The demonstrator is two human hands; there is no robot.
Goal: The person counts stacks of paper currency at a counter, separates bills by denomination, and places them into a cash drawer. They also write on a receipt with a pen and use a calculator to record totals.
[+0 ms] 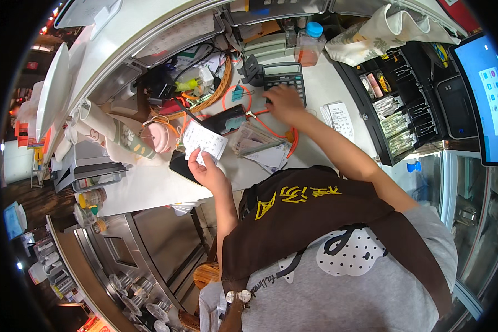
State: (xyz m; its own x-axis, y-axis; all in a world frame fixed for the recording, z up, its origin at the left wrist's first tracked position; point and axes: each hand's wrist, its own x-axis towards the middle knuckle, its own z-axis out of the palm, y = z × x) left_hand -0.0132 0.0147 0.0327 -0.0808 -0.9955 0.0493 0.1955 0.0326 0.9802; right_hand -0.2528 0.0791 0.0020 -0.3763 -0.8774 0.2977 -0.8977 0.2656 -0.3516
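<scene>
Between the thumb and fingers of my left hand (208,169) is a white printed paper slip (203,140), held above the counter. My right hand (285,103) reaches over the lower left keys of a black desktop calculator (283,71), its fingertips at the buttons and partly covering them. A stack of banknotes and papers (257,145) lies between my forearms, near a dark phone (228,119) on an orange cord (269,133). A second phone (182,166) is partly hidden below my left hand. Right of my right forearm sits a pile of printed receipts (338,118).
An open cash drawer (392,112) with notes and coins stands at the right, beside a lit touchscreen (491,99). Behind the calculator is a blue-capped bottle (311,43). A wicker basket (220,93) of cables and a pink lidded cup (159,137) stand to the left.
</scene>
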